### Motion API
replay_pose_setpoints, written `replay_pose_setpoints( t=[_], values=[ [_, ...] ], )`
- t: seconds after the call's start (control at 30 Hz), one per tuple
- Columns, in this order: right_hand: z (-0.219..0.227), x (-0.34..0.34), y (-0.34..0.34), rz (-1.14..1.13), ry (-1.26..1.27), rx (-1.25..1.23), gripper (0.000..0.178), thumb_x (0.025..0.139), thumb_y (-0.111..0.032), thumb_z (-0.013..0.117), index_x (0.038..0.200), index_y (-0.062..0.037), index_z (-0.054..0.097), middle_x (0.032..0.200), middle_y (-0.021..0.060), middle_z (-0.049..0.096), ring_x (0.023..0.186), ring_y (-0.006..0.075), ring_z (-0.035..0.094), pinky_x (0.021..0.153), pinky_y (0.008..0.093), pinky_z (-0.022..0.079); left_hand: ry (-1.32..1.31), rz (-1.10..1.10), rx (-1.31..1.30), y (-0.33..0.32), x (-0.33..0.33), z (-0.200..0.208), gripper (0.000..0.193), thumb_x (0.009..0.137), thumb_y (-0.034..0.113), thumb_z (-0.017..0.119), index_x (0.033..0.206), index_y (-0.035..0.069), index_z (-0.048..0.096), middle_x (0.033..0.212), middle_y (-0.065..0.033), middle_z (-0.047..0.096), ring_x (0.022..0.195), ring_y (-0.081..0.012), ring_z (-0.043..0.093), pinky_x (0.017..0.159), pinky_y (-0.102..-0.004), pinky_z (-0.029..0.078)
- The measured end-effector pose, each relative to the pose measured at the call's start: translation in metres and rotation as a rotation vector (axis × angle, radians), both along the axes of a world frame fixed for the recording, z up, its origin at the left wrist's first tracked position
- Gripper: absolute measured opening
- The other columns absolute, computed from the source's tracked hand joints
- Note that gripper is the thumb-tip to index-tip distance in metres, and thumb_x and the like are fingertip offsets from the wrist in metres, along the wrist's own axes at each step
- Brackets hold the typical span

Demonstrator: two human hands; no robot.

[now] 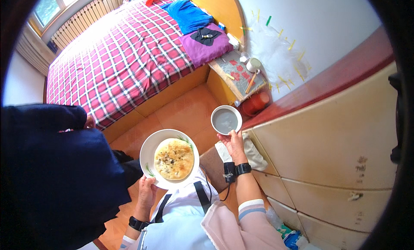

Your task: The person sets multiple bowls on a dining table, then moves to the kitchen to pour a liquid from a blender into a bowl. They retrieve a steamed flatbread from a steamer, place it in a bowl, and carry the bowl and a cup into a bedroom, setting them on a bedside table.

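My left hand [148,190] grips the lower left rim of a white plate [148,148] with green leaf marks. On the plate lies a round, browned flatbread [174,159] with dark specks on top. Further right and farther out, my right hand [235,145] holds a white bowl [213,116] by its near side. Greyish liquid [225,120] fills much of the bowl. Both dishes are held above the floor, apart from each other. The fingers under the plate and bowl are partly hidden. A black band sits on each wrist.
A bed with a red plaid cover [116,56] stands ahead. Beside it, a nightstand [230,71] carries a mug [253,65]; a red-brown pot [255,104] sits below. A cream cabinet [319,146] flanks my right. Dark blue cloth [60,163], seemingly a person's clothing, is close on my left.
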State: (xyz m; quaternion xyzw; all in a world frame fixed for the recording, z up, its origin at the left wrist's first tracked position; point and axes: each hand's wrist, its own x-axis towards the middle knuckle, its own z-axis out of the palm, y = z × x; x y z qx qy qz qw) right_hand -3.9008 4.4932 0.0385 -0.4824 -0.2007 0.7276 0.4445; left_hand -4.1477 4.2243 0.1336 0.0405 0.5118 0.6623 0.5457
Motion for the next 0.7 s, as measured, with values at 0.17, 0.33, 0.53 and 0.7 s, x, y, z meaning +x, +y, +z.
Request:
replay_pose_setpoints(
  t=[0.17, 0.33, 0.53, 0.7],
  values=[
    [-0.026, -0.025, 0.098, -0.058, -0.001, 0.009, 0.055, 0.08, -0.002, 0.044, 0.132, -0.0146, 0.031, 0.112, 0.0201, 0.056, 0.084, 0.0344, 0.065, 0.071, 0.0392, 0.058, 0.079, -0.05, -0.006, 0.082, -0.043, -0.007, 0.033, 0.085, 0.007, 0.051, 0.116, -0.003, 0.053, 0.106, -0.007, 0.062, 0.094, -0.0138, 0.062, 0.084, -0.0268, 0.05],
    [-0.067, -0.05, 0.206, -0.104, 0.026, -0.006, 0.059, 0.079, 0.0, 0.042, 0.134, -0.016, 0.029, 0.114, 0.0192, 0.054, 0.084, 0.0341, 0.064, 0.07, 0.0381, 0.058, 0.109, -0.072, -0.033, 0.205, -0.078, -0.028, 0.032, 0.085, 0.006, 0.051, 0.116, -0.003, 0.053, 0.107, -0.0074, 0.062, 0.094, -0.0151, 0.062, 0.084, -0.0279, 0.05],
    [-0.109, -0.058, 0.319, -0.078, 0.029, -0.018, 0.057, 0.083, -0.002, 0.043, 0.135, -0.0155, 0.027, 0.119, 0.0184, 0.052, 0.088, 0.0322, 0.064, 0.073, 0.0369, 0.056, 0.08, -0.139, -0.113, 0.342, -0.103, -0.057, 0.034, 0.085, 0.003, 0.049, 0.117, -0.005, 0.052, 0.112, -0.0108, 0.063, 0.101, -0.0193, 0.062, 0.09, -0.0309, 0.05],
    [-0.151, -0.065, 0.394, -0.135, 0.034, -0.009, 0.052, 0.085, -0.005, 0.045, 0.133, -0.0131, 0.027, 0.117, 0.0182, 0.053, 0.089, 0.0306, 0.064, 0.074, 0.0348, 0.055, 0.064, -0.249, -0.158, 0.426, -0.116, -0.088, 0.035, 0.086, 0.004, 0.051, 0.12, -0.003, 0.053, 0.111, -0.0091, 0.063, 0.098, -0.0183, 0.063, 0.086, -0.0315, 0.052]
  ],
)
